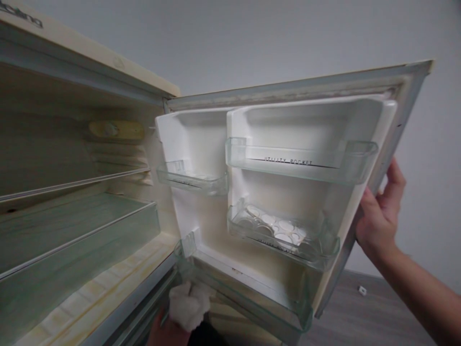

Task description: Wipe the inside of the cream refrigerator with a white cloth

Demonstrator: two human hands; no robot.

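An open refrigerator door [201, 129] fills the middle, its inner side facing me. My right hand [382, 216] grips the door's outer edge, with the thumb on the near side and the fingers bent around the edge. Low in the picture my left hand [169, 331] holds a crumpled white cloth [189, 305], in front of the lowest door shelf [252, 305]. Part of that hand is dark and cut off by the bottom edge. Whether the cloth touches the shelf, I cannot tell.
Clear door pockets [291, 166] line the door, and one holds a white egg tray [275, 223]. On the left is the refrigerator's stained interior [126, 269], with a glass shelf [75, 185] and a clear drawer [79, 250]. A small white object [362, 290] lies on the floor [342, 317].
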